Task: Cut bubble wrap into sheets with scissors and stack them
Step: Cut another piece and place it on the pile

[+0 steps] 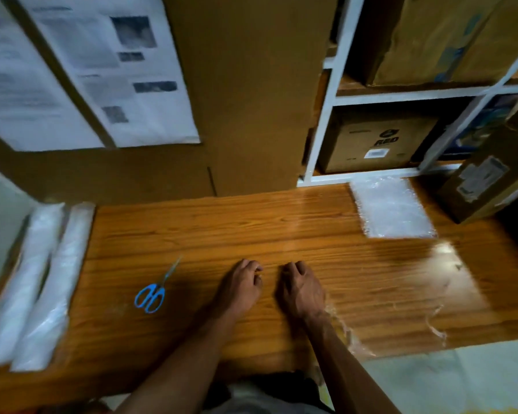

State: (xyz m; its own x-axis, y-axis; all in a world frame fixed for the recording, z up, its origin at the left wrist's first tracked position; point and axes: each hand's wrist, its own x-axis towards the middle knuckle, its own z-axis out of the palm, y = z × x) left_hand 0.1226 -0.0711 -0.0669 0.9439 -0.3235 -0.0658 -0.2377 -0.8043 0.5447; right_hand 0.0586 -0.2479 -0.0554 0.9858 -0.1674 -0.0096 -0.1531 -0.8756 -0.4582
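At about nine o'clock from my hands, the two long rolls of clear bubble wrap (pixel 39 282) lie side by side along the far left edge of the glossy brown wood-grain worktop (pixel 222 228), well apart from me; my worry there is that the outer roll sits right at the edge and could tip off if I drag it carelessly. Nearer in, also around nine o'clock from my left hand (pixel 240 284), the blue-handled steel scissors (pixel 153 291) rest flat with the blades pointing away toward one o'clock, and nothing is touching them; a blind reach could meet the blades rather than the loops. My left hand sits knuckles-up on the wood, fingers (pixel 253 268) curled under, holding nothing that I can make out. Just beside it, not quite touching, my right hand (pixel 302 289) lies the same way, its fingers (pixel 293 268) curled and apparently empty, though a thin clear film (pixel 401 294) seems to spread across the wood from my right wrist toward three o'clock, and I cannot tell whether I press on it. That film is nearly invisible, so it could slip or crease unnoticed. Up at one o'clock, well apart, the stack of cut clear bubble-wrap sheets (pixel 392 209) lies near the back edge beside a brown cardboard box (pixel 485 186).
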